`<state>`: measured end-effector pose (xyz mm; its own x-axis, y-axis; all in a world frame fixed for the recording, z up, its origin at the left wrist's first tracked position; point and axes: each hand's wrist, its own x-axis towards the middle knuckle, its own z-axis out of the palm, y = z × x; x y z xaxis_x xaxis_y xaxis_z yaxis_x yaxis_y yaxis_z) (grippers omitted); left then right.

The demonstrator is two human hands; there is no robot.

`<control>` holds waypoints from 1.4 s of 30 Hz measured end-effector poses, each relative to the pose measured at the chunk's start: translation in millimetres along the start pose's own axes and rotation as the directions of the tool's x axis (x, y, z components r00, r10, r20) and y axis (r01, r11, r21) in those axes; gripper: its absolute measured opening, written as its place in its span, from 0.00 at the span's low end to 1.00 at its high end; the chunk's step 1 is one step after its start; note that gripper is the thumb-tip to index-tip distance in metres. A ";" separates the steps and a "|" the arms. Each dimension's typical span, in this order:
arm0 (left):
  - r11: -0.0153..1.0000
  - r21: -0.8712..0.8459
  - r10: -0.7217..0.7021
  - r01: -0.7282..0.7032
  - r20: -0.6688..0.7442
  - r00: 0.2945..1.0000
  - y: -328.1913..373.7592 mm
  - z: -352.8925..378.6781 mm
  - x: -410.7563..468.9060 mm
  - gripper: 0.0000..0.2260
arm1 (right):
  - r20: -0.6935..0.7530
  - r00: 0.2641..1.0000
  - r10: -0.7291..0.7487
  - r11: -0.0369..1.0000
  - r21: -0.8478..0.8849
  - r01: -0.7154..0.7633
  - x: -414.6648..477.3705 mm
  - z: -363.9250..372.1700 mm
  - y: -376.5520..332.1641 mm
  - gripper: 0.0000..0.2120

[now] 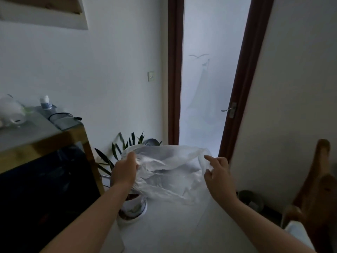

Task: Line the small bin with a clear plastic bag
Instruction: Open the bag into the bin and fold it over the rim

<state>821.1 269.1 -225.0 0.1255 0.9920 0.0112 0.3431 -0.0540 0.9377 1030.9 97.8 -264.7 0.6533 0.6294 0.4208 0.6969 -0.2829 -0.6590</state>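
A clear plastic bag [169, 172] hangs crumpled in the air between my two hands, its mouth spread sideways above the floor. My left hand [124, 172] grips the bag's left edge. My right hand [218, 177] pinches the right edge with its fingers. A small round grey bin [252, 199] stands on the floor at the right, by the wall and beside my right forearm, apart from the bag.
A potted plant in a white pot [132, 209] stands on the floor under my left forearm. A wooden cabinet [45, 161] with bottles on top fills the left. A wooden chair [313, 185] is at the right. Ahead is a frosted glass door [206, 79].
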 end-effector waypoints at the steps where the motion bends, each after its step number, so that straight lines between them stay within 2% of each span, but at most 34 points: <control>1: 1.000 0.012 0.006 -0.006 0.002 1.000 1.3 10.1 5.4 0.19 | -0.001 1.000 0.014 1.000 -0.008 -0.014 9.7 2.8 6.0 0.22; 3: 0.998 0.049 0.039 -0.040 0.033 0.999 7.8 27.9 13.1 0.19 | 0.002 1.000 0.010 1.000 -0.014 -0.010 26.9 5.3 16.8 0.25; 5: 0.987 0.112 0.107 -0.118 0.096 0.990 18.7 54.9 28.7 0.18 | 0.017 1.000 0.016 0.999 0.052 -0.017 52.1 8.3 33.3 0.31; 8: 0.975 0.147 0.146 -0.168 0.148 0.978 34.1 97.2 58.5 0.21 | 0.057 0.993 0.101 0.985 0.136 -0.108 97.6 8.4 56.4 0.34; 12: 0.939 0.273 0.205 -0.207 0.035 0.978 59.0 150.7 94.0 0.21 | 0.137 0.963 0.233 0.972 -0.058 -0.227 160.4 1.3 92.6 0.32; 15: 0.929 0.292 0.252 -0.226 -0.056 0.966 72.5 183.1 115.3 0.27 | 0.238 0.913 0.330 0.942 -0.145 -0.303 199.2 -2.2 116.1 0.26; 17: 0.917 0.320 0.276 -0.239 -0.075 0.958 73.6 200.5 128.5 0.27 | 0.307 0.892 0.333 0.943 -0.085 -0.323 220.0 2.6 132.0 0.24; 20: 0.905 0.360 0.270 -0.226 -0.076 0.960 69.5 221.1 148.3 0.28 | 0.359 0.882 0.304 0.916 0.145 -0.375 240.1 20.3 150.1 0.16; 22: 0.905 0.370 0.253 -0.211 -0.068 0.965 66.4 234.0 165.9 0.28 | 0.362 0.882 0.302 0.880 0.249 -0.403 251.2 34.9 157.7 0.12; 26: 0.910 0.363 0.230 -0.198 -0.045 0.972 60.9 257.4 209.6 0.29 | 0.376 0.864 0.335 0.844 0.287 -0.453 285.3 65.8 167.3 0.16; 31: 0.942 0.282 0.191 -0.179 -0.013 0.982 47.2 278.5 272.4 0.27 | 0.203 0.924 0.325 0.926 0.131 -0.354 342.4 111.4 164.4 0.15; 35: 0.937 0.297 0.188 -0.186 0.024 0.982 27.7 287.9 328.7 0.28 | 0.292 0.882 0.369 0.887 0.171 -0.428 387.9 152.4 160.0 0.16; 40: 0.951 0.280 0.132 -0.127 0.003 0.991 14.9 300.8 386.1 0.28 | 0.244 0.915 0.321 0.920 0.150 -0.363 430.5 196.5 155.7 0.14; 42: 0.956 0.264 0.128 -0.130 0.024 0.991 8.4 307.3 403.4 0.25 | 0.234 0.927 0.292 0.930 0.159 -0.332 445.5 213.0 156.6 0.11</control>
<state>1160.6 633.8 -319.3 0.1907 0.9739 0.1230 0.5570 -0.2105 0.8034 1368.1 488.1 -313.2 0.7398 0.6708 0.0520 0.3835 -0.3569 -0.8518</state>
